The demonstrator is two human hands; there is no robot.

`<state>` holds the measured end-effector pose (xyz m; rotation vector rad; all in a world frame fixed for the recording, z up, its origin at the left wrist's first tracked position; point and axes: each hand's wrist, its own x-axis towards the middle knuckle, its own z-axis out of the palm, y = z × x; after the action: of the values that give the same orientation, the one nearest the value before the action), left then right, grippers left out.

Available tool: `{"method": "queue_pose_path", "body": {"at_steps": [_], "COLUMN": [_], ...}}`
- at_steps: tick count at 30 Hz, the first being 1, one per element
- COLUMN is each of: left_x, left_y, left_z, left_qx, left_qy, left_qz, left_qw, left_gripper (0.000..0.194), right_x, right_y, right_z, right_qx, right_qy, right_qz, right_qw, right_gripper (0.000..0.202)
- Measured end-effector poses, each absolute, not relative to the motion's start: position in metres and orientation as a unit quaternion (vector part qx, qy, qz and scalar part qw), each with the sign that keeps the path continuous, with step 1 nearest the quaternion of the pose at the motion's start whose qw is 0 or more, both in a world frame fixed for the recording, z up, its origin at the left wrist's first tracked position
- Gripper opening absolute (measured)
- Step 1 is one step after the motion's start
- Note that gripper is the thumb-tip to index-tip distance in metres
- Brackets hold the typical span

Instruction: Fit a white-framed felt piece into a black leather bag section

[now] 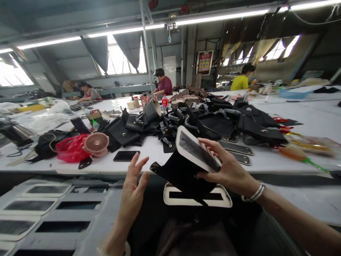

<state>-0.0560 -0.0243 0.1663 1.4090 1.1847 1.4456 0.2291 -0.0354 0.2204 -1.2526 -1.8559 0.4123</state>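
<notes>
Right hand (229, 170): fingers grasping black pouch (183, 174) with white-rimmed panel (197, 151). Left hand (131, 193): released, fingers spread, beside pouch. Bench (149, 149): phone (126, 155), pink fan (96, 143).

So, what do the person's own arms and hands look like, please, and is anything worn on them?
Both forearms are bare, no sleeves or gloves. The right hand has pale, silvery bangles stacked at the wrist. The left hand shows no rings; something pale sits at its wrist near the picture's edge, unclear.
</notes>
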Motion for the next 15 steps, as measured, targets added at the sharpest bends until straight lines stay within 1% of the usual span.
{"method": "queue_pose_path", "body": {"at_steps": [4, 7, 9, 11, 15], "left_x": [-0.048, -0.034, -0.022, -0.010, 0.007], "left_y": [-0.017, -0.024, -0.032, -0.039, -0.048], "left_z": [0.068, 0.013, -0.007, -0.016, -0.024], "left_qx": [0.322, 0.242, 0.209, 0.179, 0.131], "left_qy": [0.521, 0.561, 0.566, 0.551, 0.479], "left_qz": [0.553, 0.508, 0.482, 0.462, 0.440], "left_qw": [0.564, 0.608, 0.635, 0.671, 0.748], "left_gripper": [0.056, 0.051, 0.050, 0.051, 0.063], "right_x": [0.227, 0.222, 0.220, 0.221, 0.229], "right_y": [-0.029, -0.023, -0.019, -0.017, -0.018], "right_z": [0.192, 0.172, 0.159, 0.147, 0.135], "right_qx": [-0.504, -0.481, -0.462, -0.451, -0.456], "right_qy": [-0.735, -0.746, -0.759, -0.769, -0.769], "right_qz": [0.107, 0.081, 0.065, 0.048, 0.042], "right_qw": [0.441, 0.453, 0.454, 0.451, 0.446], "right_gripper": [0.076, 0.077, 0.077, 0.079, 0.083]}}
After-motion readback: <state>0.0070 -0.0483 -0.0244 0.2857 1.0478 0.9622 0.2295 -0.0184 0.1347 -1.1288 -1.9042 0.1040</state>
